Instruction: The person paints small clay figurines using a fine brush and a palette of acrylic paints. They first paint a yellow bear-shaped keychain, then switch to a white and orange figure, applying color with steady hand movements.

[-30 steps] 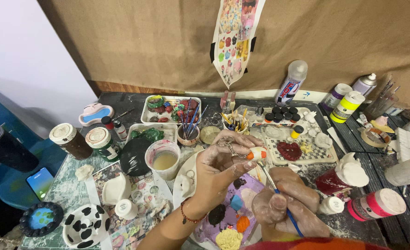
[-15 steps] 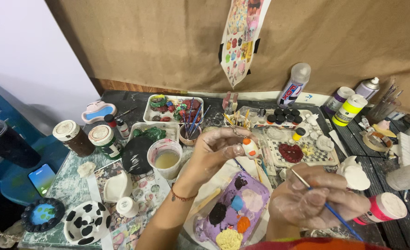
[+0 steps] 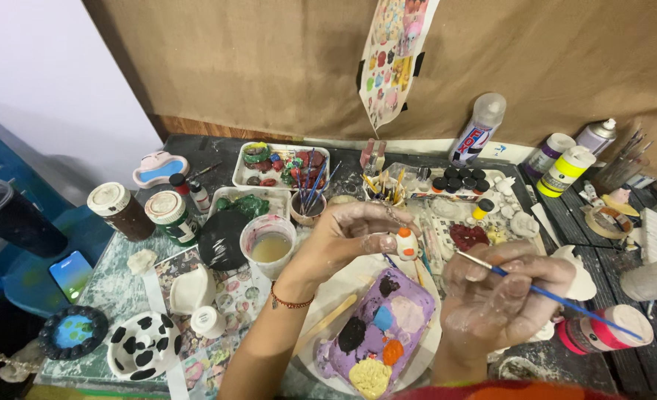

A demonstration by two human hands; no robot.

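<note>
My left hand (image 3: 354,231) pinches a small white clay figure with an orange tip (image 3: 406,243) above the table's middle. My right hand (image 3: 502,292) grips a thin blue-handled paintbrush (image 3: 558,298), its bristle end pointing left toward the figure, a short gap away. Both hands are smeared with pale paint. Below them a purple clay slab (image 3: 384,333) carries black, blue, orange, white and yellow blobs, resting on a white plate (image 3: 328,296).
A cup of murky water (image 3: 269,243) stands left of my left hand. Paint jars (image 3: 169,215), trays of small painted pieces (image 3: 280,164), a brush cup (image 3: 307,201), a cow-spotted dish (image 3: 144,342), bottles (image 3: 478,127) and a red-capped tube (image 3: 602,330) crowd the table.
My right hand with the brush moved right and up, away from the figure. The left hand turned slightly and keeps hold of the figure.
</note>
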